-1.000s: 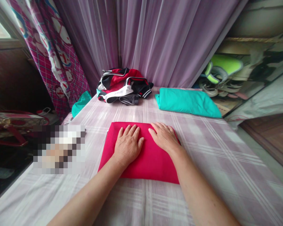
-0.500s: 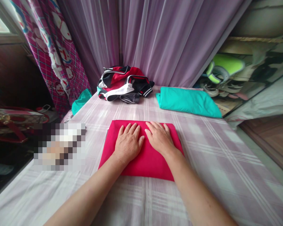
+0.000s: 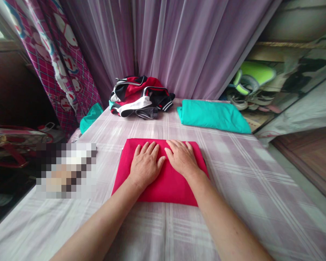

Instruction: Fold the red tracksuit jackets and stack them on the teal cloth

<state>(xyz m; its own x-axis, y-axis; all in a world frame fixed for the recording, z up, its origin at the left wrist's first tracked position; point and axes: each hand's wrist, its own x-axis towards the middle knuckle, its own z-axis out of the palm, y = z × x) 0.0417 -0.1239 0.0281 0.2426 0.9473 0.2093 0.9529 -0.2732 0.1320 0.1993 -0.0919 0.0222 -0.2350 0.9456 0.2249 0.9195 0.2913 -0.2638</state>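
Now I have the left hand and right hand spread flat, gripping nothing, both right atop the folded red cloth, between the side edges of the bench, long axis seemingly parallel to its far edge, though foreshortening clouds that.

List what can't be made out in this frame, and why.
Head view:
- Red cloth: the patches beneath the left hand and right hand, covered by them.
- Both palms: hidden by the backs of the hands.
- Forearms: cut off by the bottom edge.
- Mosaic patch: its content, lost to pixelation.
- Striped bundle: inner parts, hidden by its folds.
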